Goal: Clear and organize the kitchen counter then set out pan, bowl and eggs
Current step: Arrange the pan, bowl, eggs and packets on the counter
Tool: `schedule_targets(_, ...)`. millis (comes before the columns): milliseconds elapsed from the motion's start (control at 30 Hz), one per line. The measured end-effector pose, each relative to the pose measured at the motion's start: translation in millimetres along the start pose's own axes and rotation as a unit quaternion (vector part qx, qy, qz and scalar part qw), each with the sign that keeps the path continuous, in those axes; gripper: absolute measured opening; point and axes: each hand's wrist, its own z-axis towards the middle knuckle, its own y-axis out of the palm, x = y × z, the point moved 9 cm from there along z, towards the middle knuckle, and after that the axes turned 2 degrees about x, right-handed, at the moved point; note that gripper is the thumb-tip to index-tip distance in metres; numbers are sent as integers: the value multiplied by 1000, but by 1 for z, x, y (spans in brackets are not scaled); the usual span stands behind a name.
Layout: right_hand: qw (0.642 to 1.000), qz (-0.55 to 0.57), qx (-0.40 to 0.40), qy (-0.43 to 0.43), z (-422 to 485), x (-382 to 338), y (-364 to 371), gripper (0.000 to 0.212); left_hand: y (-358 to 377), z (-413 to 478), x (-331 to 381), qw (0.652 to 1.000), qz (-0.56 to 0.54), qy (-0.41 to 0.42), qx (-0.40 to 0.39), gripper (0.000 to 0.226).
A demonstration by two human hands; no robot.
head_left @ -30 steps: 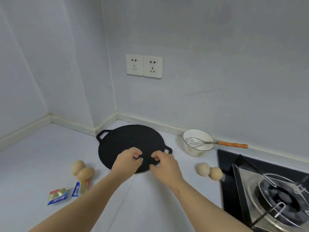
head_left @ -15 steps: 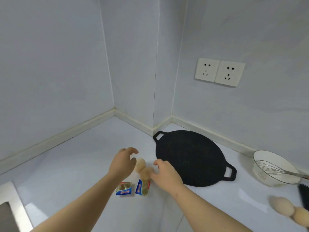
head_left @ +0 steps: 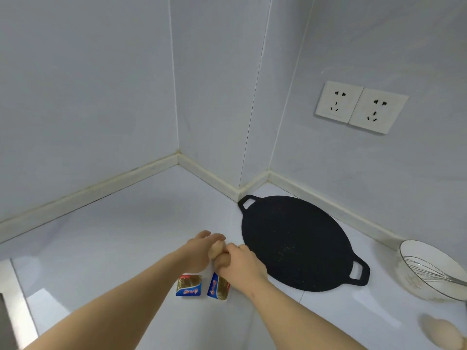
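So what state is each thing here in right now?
Pan: flat on counter, empty.
Far egg: whole, left hand holds it.
Near egg: whole, right hand grips it.
Packets: sealed, lying flat.
Bowl: upright, whisk resting inside.
Sockets: nothing plugged in.

Head view, downward onto counter (head_left: 121,223)

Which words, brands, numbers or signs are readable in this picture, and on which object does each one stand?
On the left packet: white script on the blue band, too blurred to read.
On the right packet: white script on blue, too blurred to read, partly hidden by the right hand.
On the sockets, the pan and the bowl: no text visible.
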Motion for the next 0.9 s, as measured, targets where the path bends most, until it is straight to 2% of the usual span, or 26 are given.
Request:
schedule_targets(233, 1000, 17, 5, -21, 2, 5, -4, 39, -6, 10, -11, 998, -10, -37, 58, 50)
schedule_targets(767, 995, 88, 26, -31, 1, 24, -8, 23, 7, 15, -2, 998, 44, -36, 4, 64)
schedule_targets(900, 995, 94, 32, -5, 2, 29, -7, 34, 9, 15, -2, 998, 56, -36, 10, 65)
